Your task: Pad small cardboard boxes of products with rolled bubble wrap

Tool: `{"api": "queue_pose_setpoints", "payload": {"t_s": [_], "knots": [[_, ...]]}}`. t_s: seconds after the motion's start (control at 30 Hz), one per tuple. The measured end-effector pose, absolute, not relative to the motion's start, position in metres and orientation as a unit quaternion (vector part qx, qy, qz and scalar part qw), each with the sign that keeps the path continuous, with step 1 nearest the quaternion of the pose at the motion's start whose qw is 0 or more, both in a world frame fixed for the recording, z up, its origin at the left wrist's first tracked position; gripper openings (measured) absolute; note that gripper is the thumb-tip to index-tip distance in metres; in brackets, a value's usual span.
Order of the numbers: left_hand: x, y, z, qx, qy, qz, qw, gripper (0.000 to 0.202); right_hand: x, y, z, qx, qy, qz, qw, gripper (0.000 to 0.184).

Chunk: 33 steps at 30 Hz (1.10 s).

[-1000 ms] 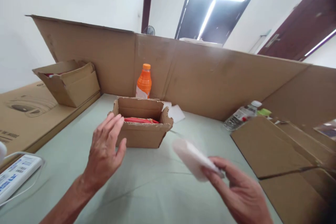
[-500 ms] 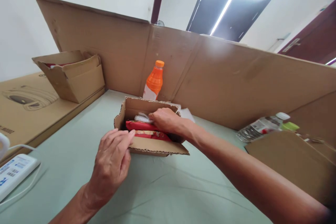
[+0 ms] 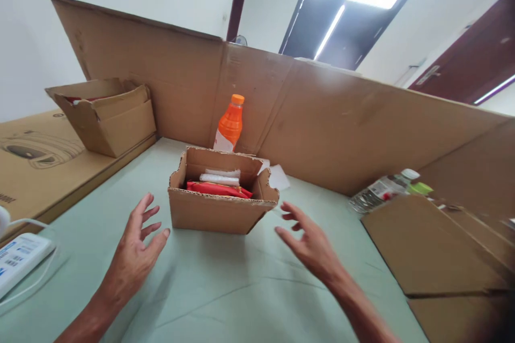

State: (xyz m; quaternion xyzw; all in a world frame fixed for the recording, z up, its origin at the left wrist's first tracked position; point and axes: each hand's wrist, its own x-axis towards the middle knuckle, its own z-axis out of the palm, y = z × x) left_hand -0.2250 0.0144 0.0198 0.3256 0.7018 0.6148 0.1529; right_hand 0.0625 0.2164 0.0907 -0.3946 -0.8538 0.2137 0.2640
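Observation:
A small open cardboard box [image 3: 219, 214] stands on the pale green table [image 3: 225, 295]. Inside it lie a red packet [image 3: 217, 189] and, behind that, a white packet [image 3: 220, 178]. My left hand [image 3: 134, 254] hovers open just left of the box, fingers spread, holding nothing. My right hand [image 3: 308, 244] hovers open just right of the box, fingers stretched toward it, also holding nothing. Neither hand touches the box.
An orange bottle [image 3: 229, 124] stands behind the box against a tall cardboard wall [image 3: 322, 118]. Another open carton [image 3: 104, 118] sits at the left on flat cardboard. Plastic bottles [image 3: 384, 188] and cardboard sheets [image 3: 438, 246] lie right. A white power strip [image 3: 20, 260] is at far left.
My right hand carried the white packet into the box, left it there and drew back empty. My left hand let go of the box's front flap and pulled away.

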Motion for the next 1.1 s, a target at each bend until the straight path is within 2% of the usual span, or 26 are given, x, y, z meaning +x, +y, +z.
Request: {"api": "queue_pose_setpoints", "payload": {"t_s": [0.03, 0.1, 0.23, 0.33, 0.43, 0.5, 0.63, 0.73, 0.83, 0.93, 1.1], "knots": [[-0.226, 0.021, 0.018, 0.316, 0.692, 0.623, 0.181, 0.08, 0.051, 0.213, 0.077, -0.386, -0.853, 0.245, 0.25, 0.049], [-0.227, 0.038, 0.02, 0.31, 0.67, 0.636, 0.227, 0.086, 0.022, 0.21, 0.062, -0.375, -0.854, 0.275, 0.231, 0.044], [-0.211, 0.065, 0.023, 0.324, 0.639, 0.651, 0.25, 0.088, 0.009, 0.203, 0.063, -0.402, -0.845, 0.262, 0.237, 0.032], [-0.179, 0.075, 0.014, 0.378, 0.605, 0.639, 0.287, 0.085, 0.069, 0.179, 0.061, -0.447, -0.821, 0.234, 0.267, 0.032], [-0.141, 0.081, 0.005, 0.459, 0.556, 0.603, 0.341, 0.073, 0.158, 0.141, 0.047, -0.51, -0.787, 0.214, 0.273, 0.037], [-0.122, 0.083, 0.003, 0.491, 0.552, 0.573, 0.355, 0.065, 0.207, 0.117, 0.037, -0.539, -0.762, 0.226, 0.28, 0.052], [-0.104, 0.082, 0.003, 0.444, 0.639, 0.536, 0.326, 0.065, 0.242, 0.1, 0.022, -0.543, -0.718, 0.288, 0.327, 0.111], [-0.097, 0.075, 0.0, 0.405, 0.66, 0.534, 0.341, 0.076, 0.229, 0.111, 0.016, -0.498, -0.713, 0.332, 0.366, 0.129], [-0.084, 0.069, -0.004, 0.372, 0.631, 0.547, 0.404, 0.089, 0.21, 0.119, 0.009, -0.451, -0.729, 0.344, 0.383, 0.132], [-0.064, 0.073, -0.008, 0.383, 0.609, 0.548, 0.427, 0.091, 0.198, 0.116, -0.003, -0.433, -0.729, 0.331, 0.414, 0.13], [-0.022, 0.112, -0.012, 0.457, 0.555, 0.523, 0.457, 0.086, 0.209, 0.123, -0.014, -0.482, -0.693, 0.293, 0.449, 0.111]]}}
